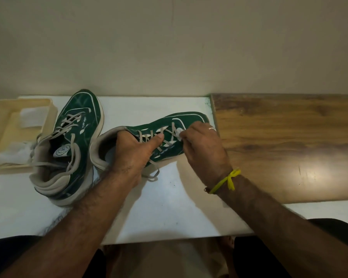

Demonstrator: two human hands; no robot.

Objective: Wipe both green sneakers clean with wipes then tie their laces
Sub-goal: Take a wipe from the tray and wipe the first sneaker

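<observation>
At the centre of the frame we held the right-hand green suede sneaker with grey laces (165, 135) tipped on its side on the white tabletop (169, 197), its toe pointing toward the upper right. Our left hand (133, 155) gripped it at the padded grey collar, fingers curled round the heel opening and the thumb stretched along the lacing, which we judged was there to steady the shoe against the rubbing. Our right hand (203, 145), a ring on one finger and a yellow thread (226, 180) tied at the wrist, pinched a small crumpled white wipe (179, 134) against the upper by the front eyelets, fingers closed on it. So we took the step in hand to be wiping; the laces hung loose, one end trailing onto the tabletop below the shoe, and tying was not yet begun. The other green sneaker (68, 145) stood upright left of centre, also unlaced at the top, just beside a cream plastic tray (0, 125) at the left edge holding white wipes (31, 117), kept within easy reach. A brown wooden board (289, 141) filled the right.
</observation>
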